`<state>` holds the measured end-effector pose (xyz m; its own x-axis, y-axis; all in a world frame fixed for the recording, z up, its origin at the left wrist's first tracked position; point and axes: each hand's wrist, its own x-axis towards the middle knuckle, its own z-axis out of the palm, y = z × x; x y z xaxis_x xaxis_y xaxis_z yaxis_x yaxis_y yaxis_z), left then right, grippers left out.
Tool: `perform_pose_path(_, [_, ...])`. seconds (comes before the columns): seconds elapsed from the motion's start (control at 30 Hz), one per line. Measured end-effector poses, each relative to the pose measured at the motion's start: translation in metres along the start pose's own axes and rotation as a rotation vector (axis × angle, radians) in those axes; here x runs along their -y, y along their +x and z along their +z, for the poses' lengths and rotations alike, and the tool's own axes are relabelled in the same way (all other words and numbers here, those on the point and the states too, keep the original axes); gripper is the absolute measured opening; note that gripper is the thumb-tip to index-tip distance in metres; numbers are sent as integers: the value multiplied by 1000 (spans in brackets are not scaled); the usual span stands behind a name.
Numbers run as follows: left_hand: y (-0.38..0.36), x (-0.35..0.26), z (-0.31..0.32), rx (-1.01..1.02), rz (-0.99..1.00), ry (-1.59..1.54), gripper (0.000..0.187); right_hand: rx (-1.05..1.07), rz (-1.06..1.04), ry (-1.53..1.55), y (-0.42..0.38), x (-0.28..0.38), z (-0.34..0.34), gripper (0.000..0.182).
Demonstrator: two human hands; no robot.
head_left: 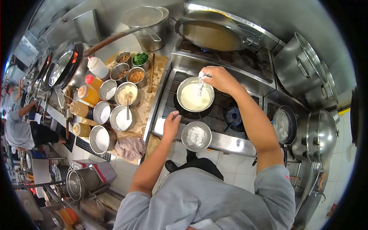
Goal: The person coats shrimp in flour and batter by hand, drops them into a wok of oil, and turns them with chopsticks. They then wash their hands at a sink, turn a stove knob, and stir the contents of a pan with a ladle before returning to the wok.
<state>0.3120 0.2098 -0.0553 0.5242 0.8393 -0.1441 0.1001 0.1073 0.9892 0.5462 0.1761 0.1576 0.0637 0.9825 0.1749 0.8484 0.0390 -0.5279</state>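
Two hands: both at work over the stove [237,119].
Right hand [217,78]: fingers pinched together on a whitish scrap [201,85] (what it is cannot be told), held over the pan.
Pan [194,96]: small, round, metal, full of white liquid, sitting on the front burner.
Left hand [172,123]: closed round the pan's handle [178,112], at the stove's front left edge.
Bowl [196,136]: metal, with white powder in it, on the stove's front ledge, just right of the left hand and just in front of the pan.
Wok [214,32]: large, holding pale brown liquid, on the rear burner behind the pan.
Desk [149,103]: left of the stove, crowded with metal cups of white powders, browned bits and chopped greens [140,58].
Bottles [86,94]: orange squeeze bottles in a row at the desk's left edge.
Cloth [130,147]: crumpled, pinkish, at the desk's near corner.
Pots [306,69]: big lidded steel ones to the right of the stove.
Other person [19,128]: grey shirt, far left, well apart.
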Motion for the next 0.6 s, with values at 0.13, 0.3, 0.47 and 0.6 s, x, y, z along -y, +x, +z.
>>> perform_pose_path(0.13, [16,-7,-9,-44,-226,-102,32,-29,-54,-126,3,-47,60,20])
perform_pose_path(0.3, [34,6,3,-76,-323,-138,27,162,18,-191,-38,-100,164,14])
perform_pose_path(0.47, [57,9,23,-64,-460,-206,18,250,92,-285,-43,-105,173,15])
perform_pose_path(0.6, [69,6,37,-65,-502,-215,15,329,106,-319,-39,-111,180,17])
